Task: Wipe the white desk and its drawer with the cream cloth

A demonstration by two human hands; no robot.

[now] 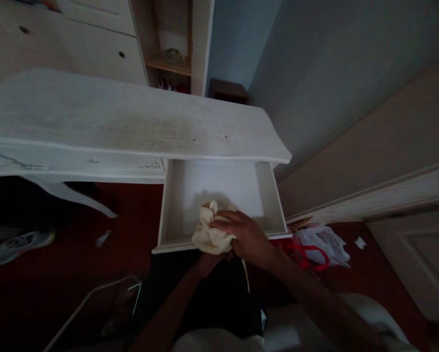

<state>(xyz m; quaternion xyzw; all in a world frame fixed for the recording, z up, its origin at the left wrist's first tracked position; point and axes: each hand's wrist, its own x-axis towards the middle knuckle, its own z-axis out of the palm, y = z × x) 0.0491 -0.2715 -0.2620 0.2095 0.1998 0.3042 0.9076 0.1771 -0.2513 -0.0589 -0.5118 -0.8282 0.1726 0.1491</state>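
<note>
A crumpled cream cloth point(212, 237) is bunched up at the front edge of an open white drawer point(222, 183). From above, my right hand point(243, 234) grips the cloth, its fingers curled over the right side. My left hand point(212, 263) is underneath the cloth, and most of its fingers are hidden; it seems to hold the cloth from below. The drawer juts out from a white table point(138, 120) whose top has a brownish stained patch. No objects show on the visible part of the drawer's floor.
A blue-grey wall point(336, 73) runs along the right. White plastic bags point(322, 244) with a red strap point(314, 259) lie on the dark red floor right of the drawer. A curved table leg point(76, 195) stands at the left, and a white cabinet point(90, 44) is behind the table.
</note>
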